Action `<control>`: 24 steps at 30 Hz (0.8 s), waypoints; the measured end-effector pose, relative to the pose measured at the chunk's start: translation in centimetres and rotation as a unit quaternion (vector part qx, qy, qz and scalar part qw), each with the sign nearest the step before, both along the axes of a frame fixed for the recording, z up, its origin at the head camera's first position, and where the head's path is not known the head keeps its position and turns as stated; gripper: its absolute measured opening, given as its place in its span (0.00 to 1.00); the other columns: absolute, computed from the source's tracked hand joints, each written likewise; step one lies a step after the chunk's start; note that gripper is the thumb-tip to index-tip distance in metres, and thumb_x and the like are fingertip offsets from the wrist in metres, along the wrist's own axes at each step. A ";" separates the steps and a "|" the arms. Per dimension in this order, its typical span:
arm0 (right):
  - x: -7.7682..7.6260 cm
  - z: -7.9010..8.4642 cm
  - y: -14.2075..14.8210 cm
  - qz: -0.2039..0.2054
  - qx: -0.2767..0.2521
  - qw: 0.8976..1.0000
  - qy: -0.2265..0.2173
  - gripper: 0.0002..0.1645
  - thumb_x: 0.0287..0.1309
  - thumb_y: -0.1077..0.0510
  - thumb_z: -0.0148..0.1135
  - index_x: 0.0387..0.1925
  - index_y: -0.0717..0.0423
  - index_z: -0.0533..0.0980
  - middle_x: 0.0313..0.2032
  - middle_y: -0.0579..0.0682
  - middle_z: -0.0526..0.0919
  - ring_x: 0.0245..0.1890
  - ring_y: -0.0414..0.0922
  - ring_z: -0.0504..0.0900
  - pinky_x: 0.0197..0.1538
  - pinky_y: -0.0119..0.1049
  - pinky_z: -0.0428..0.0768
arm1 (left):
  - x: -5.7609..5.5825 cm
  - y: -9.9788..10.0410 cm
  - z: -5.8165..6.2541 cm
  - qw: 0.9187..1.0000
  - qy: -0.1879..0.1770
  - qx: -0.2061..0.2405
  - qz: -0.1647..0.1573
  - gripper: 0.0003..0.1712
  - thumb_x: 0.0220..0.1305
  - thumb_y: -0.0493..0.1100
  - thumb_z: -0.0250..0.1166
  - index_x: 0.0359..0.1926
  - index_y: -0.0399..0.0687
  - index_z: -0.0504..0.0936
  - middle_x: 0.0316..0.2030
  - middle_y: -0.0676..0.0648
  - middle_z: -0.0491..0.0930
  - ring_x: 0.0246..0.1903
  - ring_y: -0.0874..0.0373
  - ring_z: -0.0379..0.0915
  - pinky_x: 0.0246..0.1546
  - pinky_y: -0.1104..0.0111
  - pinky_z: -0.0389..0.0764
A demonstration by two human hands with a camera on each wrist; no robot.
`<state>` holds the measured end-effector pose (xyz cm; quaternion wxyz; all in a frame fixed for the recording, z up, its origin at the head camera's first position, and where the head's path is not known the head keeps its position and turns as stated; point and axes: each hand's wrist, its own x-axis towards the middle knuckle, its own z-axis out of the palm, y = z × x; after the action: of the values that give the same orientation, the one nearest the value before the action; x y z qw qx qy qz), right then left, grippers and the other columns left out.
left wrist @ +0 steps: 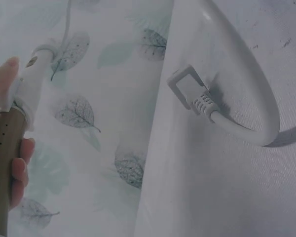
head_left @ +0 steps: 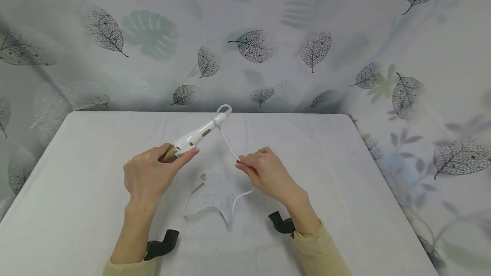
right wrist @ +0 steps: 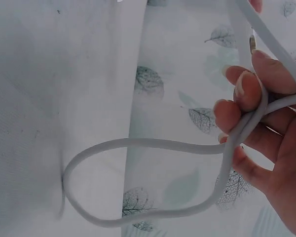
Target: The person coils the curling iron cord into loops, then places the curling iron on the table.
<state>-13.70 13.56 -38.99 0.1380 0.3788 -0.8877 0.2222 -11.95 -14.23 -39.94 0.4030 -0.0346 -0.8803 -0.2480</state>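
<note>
My left hand [head_left: 147, 178] grips a curling iron by its gold-brown barrel [left wrist: 6, 153], the thumb lying along the white part. The white handle [head_left: 199, 134] points up and to the right, away from me. From its tip, the white cord [head_left: 228, 143] loops around the handle and runs down to my right hand [head_left: 273, 177], which pinches it between thumb and fingers. A doubled length of cord [right wrist: 138, 143] hangs in a loop below those fingers in the right wrist view. The plug [left wrist: 188, 86] is at the cord's free end, low between the two hands.
A white-covered table [head_left: 96, 208] spans the front, its far edge against a leaf-print curtain [head_left: 153, 76]. Black curved pieces [head_left: 164, 245] stick out at both wrists, near the cuffs.
</note>
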 end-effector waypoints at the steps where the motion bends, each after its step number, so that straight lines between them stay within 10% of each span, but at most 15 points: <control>1: 0.0 0.0 0.0 0.001 0.002 1.000 -0.011 0.04 0.66 0.59 0.65 0.35 0.55 0.82 0.21 0.42 0.80 0.21 0.37 0.76 0.47 0.40 0.76 | 0.0 0.0 0.0 1.000 0.003 -0.001 0.001 0.40 0.47 0.76 0.68 0.12 0.55 0.55 0.13 0.58 0.47 0.16 0.66 0.39 0.17 0.71 0.40; 6: -0.1 -0.2 -0.1 -0.001 0.030 1.000 -0.007 0.02 0.64 0.65 0.63 0.38 0.56 0.80 0.25 0.44 0.83 0.25 0.39 0.78 0.52 0.41 0.76 | -0.1 0.2 -0.2 1.000 0.004 -0.002 -0.001 0.41 0.49 0.79 0.64 0.12 0.54 0.55 0.13 0.58 0.48 0.16 0.66 0.39 0.16 0.72 0.40; 15: -0.2 -0.2 0.0 -0.009 0.022 0.998 0.053 0.30 0.36 0.85 0.49 0.37 0.58 0.81 0.25 0.44 0.77 0.27 0.42 0.75 0.43 0.37 0.76 | 0.1 1.1 -0.2 0.999 -0.011 -0.026 -0.016 0.42 0.53 0.82 0.57 0.14 0.53 0.55 0.13 0.58 0.48 0.15 0.65 0.40 0.15 0.70 0.42; 24: -0.2 -0.7 -0.3 0.076 -0.069 0.994 0.043 0.08 0.58 0.70 0.63 0.28 0.56 0.77 0.21 0.43 0.68 0.20 0.33 0.63 0.26 0.22 0.62 | 0.1 1.2 -0.5 0.994 -0.075 -0.059 -0.047 0.43 0.53 0.87 0.45 0.14 0.54 0.59 0.12 0.58 0.49 0.12 0.64 0.46 0.13 0.69 0.47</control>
<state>-13.92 13.29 -39.69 0.1851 0.4437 -0.8322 0.2763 -11.82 -12.99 -40.39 0.3213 -0.0810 -0.9185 -0.2159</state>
